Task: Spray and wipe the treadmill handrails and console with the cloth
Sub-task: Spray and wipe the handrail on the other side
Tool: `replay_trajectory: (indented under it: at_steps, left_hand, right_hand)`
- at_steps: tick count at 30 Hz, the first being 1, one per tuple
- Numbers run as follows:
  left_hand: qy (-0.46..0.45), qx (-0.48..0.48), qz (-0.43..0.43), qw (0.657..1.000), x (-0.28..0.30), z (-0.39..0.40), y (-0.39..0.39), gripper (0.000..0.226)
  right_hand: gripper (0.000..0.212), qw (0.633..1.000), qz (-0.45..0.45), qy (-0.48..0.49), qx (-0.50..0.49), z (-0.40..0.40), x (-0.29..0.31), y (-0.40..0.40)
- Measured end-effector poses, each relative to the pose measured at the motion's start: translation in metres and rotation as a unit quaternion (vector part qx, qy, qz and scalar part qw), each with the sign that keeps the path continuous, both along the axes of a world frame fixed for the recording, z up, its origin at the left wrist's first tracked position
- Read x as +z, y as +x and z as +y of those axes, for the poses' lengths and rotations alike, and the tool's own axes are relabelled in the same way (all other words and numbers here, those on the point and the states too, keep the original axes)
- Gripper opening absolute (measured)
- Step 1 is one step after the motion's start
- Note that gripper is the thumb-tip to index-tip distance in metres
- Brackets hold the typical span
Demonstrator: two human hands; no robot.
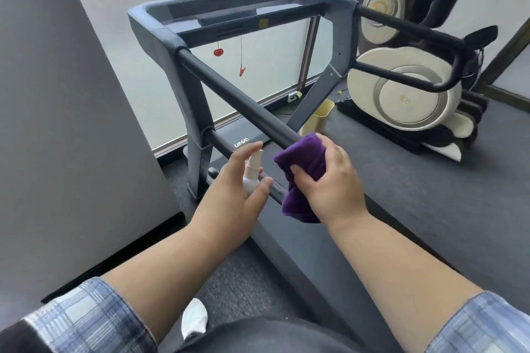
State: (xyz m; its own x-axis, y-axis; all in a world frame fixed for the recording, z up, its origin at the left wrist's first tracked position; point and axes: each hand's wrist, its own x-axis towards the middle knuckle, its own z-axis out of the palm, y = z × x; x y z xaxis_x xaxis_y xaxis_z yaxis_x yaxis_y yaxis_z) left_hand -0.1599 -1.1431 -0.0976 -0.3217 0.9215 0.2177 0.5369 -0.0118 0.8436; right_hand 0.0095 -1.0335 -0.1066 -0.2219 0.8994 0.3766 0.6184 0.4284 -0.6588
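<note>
Cloth first: the purple cloth (pixel 301 172) is soft and floppy, and it looks light. It bends around whatever it is pressed on. The right hand (pixel 329 180) has its grip curled around the cloth, bunching it over the near end of the left handrail (pixel 238 97). A loose corner hangs down below the hand. Holding it in a thick wad like this seems best, so the fingers can squeeze it around the bar and slide.

The small white spray bottle (pixel 252 169) sits in the left hand (pixel 238 183), just beside the cloth. The grip is wrapped around its body, with one finger stretched out above the nozzle. The bottle looks light and hard, and maybe slippery if wet, so the body is the safest place to hold it.

The handrail is a stiff, dark, round bar. It will not bend, so pressing hard should be fine. The right handrail (pixel 407 26) and the console (pixel 241 6) are farther off, and neither hand touches them.
</note>
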Motion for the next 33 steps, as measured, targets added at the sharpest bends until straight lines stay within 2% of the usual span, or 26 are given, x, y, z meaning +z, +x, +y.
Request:
replay_trajectory:
  at_steps: [5, 11, 16, 26, 30, 33]
  left_hand:
    - [-0.015, 0.016, 0.006, 1.0, -0.004, -0.011, 0.013, 0.05]
    - [-0.011, 0.021, 0.012, 1.0, -0.008, -0.017, 0.026, 0.05]
    - [-0.004, 0.03, 0.007, 1.0, -0.008, -0.013, 0.023, 0.051]
    - [0.023, 0.025, -0.032, 0.999, -0.004, 0.023, 0.002, 0.052]
    - [0.022, 0.017, -0.037, 0.999, -0.005, 0.039, -0.015, 0.054]
    - [0.028, 0.009, -0.031, 0.999, -0.002, 0.05, -0.032, 0.052]
  right_hand:
    - [0.081, 0.995, 0.082, -0.058, -0.002, -0.015, -0.042, 0.016]
    - [0.088, 0.99, 0.078, -0.117, 0.011, -0.028, -0.07, 0.032]
    - [0.085, 0.995, 0.078, -0.059, 0.004, -0.022, -0.048, 0.02]
    - [0.079, 0.992, -0.124, -0.004, 0.009, -0.002, 0.022, -0.005]
    - [0.069, 0.969, -0.244, 0.027, 0.017, 0.014, 0.052, -0.035]
    - [0.052, 0.944, -0.327, 0.002, 0.029, 0.034, 0.072, -0.072]
